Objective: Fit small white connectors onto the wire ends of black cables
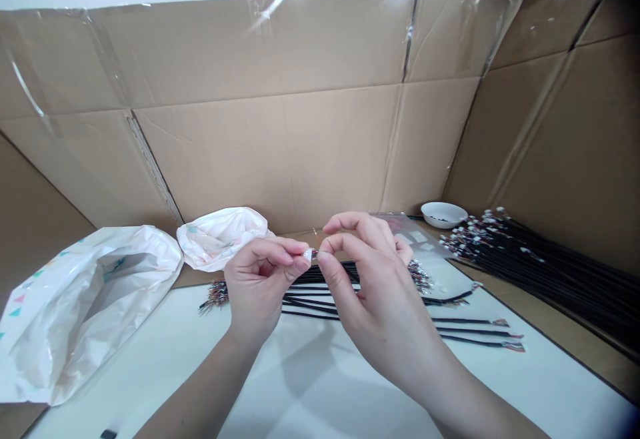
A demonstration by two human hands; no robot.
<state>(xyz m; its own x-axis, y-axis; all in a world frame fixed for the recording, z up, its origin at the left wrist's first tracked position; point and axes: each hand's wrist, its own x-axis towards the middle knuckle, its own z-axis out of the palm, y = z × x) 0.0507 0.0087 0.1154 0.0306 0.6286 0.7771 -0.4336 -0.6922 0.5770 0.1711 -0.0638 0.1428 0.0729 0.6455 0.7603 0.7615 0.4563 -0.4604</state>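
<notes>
Between the thumb and fingers of my left hand is a small white connector. Thin coloured wires run out of its right side. My right hand meets these wires, thumb and index finger pinched together at them, while its other fingers curl above. Beneath and behind both hands lies a bundle of black cables with stripped, coloured wire ends at both sides. Several separate cables stretch out to the right on the white work surface. My fingertips hide part of the wires.
Two open white plastic bags stand at the left. A clear bag with white pieces and a white bowl of small dark parts are at the back right. Black cables with white connectors lie along the right. Cardboard walls surround the surface.
</notes>
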